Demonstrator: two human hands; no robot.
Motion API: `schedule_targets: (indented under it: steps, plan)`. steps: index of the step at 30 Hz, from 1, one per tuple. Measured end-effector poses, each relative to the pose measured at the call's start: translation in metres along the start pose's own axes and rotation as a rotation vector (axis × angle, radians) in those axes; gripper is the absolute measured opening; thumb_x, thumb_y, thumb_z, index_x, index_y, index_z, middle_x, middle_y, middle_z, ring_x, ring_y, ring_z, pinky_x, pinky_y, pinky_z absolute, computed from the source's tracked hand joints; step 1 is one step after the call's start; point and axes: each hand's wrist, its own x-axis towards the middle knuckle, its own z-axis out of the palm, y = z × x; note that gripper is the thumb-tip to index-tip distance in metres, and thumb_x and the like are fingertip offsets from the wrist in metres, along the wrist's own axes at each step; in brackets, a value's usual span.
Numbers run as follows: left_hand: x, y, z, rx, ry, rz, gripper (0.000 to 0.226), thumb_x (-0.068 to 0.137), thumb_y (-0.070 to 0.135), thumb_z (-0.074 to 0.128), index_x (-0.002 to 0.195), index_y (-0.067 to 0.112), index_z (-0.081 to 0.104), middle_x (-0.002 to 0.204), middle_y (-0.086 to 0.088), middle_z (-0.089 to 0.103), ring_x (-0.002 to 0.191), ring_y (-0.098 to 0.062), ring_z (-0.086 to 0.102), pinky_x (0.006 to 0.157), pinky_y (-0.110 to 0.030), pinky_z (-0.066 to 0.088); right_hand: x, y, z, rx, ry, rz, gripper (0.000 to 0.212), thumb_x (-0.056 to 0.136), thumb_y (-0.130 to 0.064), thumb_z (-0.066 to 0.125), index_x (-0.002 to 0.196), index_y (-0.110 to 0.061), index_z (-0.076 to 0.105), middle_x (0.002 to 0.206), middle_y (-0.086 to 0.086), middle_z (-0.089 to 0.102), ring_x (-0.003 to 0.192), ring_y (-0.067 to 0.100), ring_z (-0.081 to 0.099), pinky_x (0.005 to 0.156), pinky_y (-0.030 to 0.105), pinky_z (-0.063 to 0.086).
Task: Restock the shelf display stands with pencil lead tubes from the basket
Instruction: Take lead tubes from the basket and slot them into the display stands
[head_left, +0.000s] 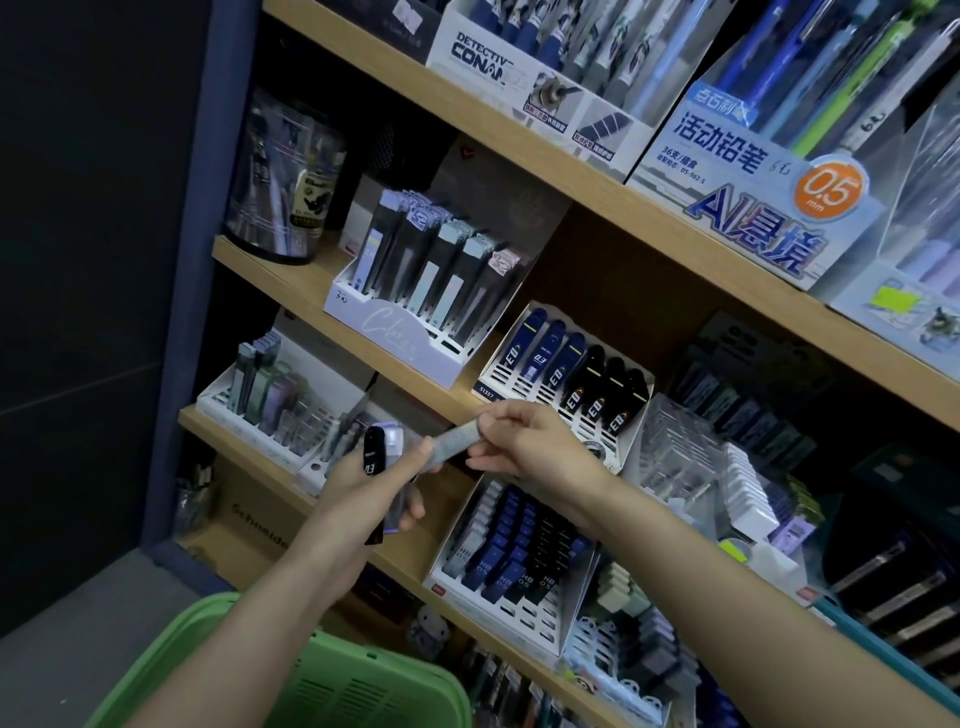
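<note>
Stationery shop, wooden shelves of boxed mechanical pencils, lead-tube display stands, green shopping basket

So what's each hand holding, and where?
Right hand pinches grey tube by its upper end; left hand grips tube bunch mid-length, thumb on grey tube.

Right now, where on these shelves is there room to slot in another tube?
Empty slots: the left white stand, right of its grey-green tubes, and the front rows of the HB stand. Bare board shows between the clear tub and the lilac stand. The shelves further right are packed with clear boxes.
</note>
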Motion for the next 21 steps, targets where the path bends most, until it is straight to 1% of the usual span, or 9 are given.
schedule_targets:
  steps: [2,5,7,9,12,15,16,19,21]
  plan:
    - [0.001,0.0,-0.004,0.028,0.074,0.022,0.034,0.08,0.035,0.066,0.095,0.005,0.065,0.052,-0.001,0.056,0.045,-0.012,0.048,0.045,-0.022,0.039,-0.005,0.004,-0.001,-0.049,-0.051,0.019,0.008,0.096,-0.004,0.048,0.097,-0.005,0.056,0.091,0.01,0.059,0.074,0.011,0.062,0.072,0.019,0.057]
    - [0.003,0.003,-0.008,0.086,0.138,0.077,0.018,0.085,0.025,0.066,0.088,0.007,0.064,0.047,0.001,0.053,0.041,-0.009,0.047,0.042,-0.02,0.039,-0.016,0.013,0.001,-0.375,-0.178,0.034,0.005,0.093,-0.011,0.056,0.094,-0.015,0.058,0.089,0.002,0.063,0.074,0.005,0.063,0.078,0.024,0.056]
    - [0.001,0.005,-0.008,0.17,0.111,0.124,0.008,0.085,0.017,0.067,0.083,0.009,0.065,0.044,0.003,0.052,0.039,-0.007,0.045,0.039,-0.019,0.038,-0.023,0.02,0.009,-0.562,-0.239,-0.01,0.003,0.09,-0.015,0.062,0.091,-0.018,0.061,0.085,-0.001,0.064,0.071,0.0,0.06,0.073,0.02,0.054]
    - [-0.002,0.003,-0.003,0.263,0.059,0.161,0.006,0.084,0.013,0.069,0.08,0.01,0.066,0.041,0.002,0.052,0.037,-0.006,0.045,0.038,-0.019,0.037,-0.027,0.03,0.018,-0.635,-0.223,-0.101,0.012,0.086,-0.018,0.067,0.095,-0.011,0.063,0.087,0.003,0.065,0.079,0.007,0.06,0.08,0.03,0.054]
    - [-0.005,-0.001,0.003,0.355,0.028,0.178,0.006,0.083,0.013,0.07,0.081,0.01,0.065,0.04,0.001,0.051,0.036,-0.006,0.045,0.038,-0.017,0.037,-0.034,0.034,0.026,-0.637,-0.129,-0.187,0.025,0.085,-0.019,0.069,0.102,-0.004,0.059,0.077,-0.002,0.06,0.072,0.009,0.056,0.077,0.035,0.051]
    - [-0.009,-0.003,0.005,0.383,0.0,0.196,0.015,0.087,0.021,0.063,0.079,0.009,0.062,0.04,-0.001,0.05,0.035,-0.008,0.044,0.038,-0.019,0.036,-0.044,0.037,0.021,-0.581,-0.113,-0.178,0.025,0.084,-0.017,0.071,0.098,-0.014,0.05,0.069,-0.005,0.056,0.059,0.001,0.055,0.065,0.026,0.053]
    - [-0.01,-0.004,0.006,0.397,-0.007,0.193,0.021,0.089,0.025,0.06,0.075,0.009,0.059,0.041,-0.002,0.05,0.035,-0.009,0.044,0.038,-0.02,0.035,-0.048,0.037,0.017,-0.556,-0.116,-0.178,0.027,0.084,-0.016,0.071,0.097,-0.018,0.047,0.07,-0.004,0.058,0.059,0.001,0.058,0.065,0.025,0.055]
    - [-0.013,-0.008,0.01,0.429,-0.007,0.168,0.03,0.093,0.029,0.051,0.073,0.007,0.054,0.042,0.0,0.053,0.034,-0.009,0.043,0.037,-0.019,0.035,-0.064,0.039,-0.003,-0.433,-0.031,-0.212,0.024,0.087,-0.019,0.067,0.098,-0.024,0.046,0.087,0.009,0.065,0.074,0.023,0.068,0.072,0.045,0.058]
    - [-0.014,-0.012,0.015,0.442,-0.024,0.144,0.031,0.094,0.028,0.049,0.076,0.005,0.054,0.046,0.001,0.057,0.034,-0.009,0.044,0.037,-0.019,0.035,-0.076,0.036,-0.024,-0.341,0.032,-0.253,0.011,0.094,-0.022,0.056,0.098,-0.023,0.046,0.091,0.009,0.066,0.079,0.025,0.069,0.073,0.046,0.058]
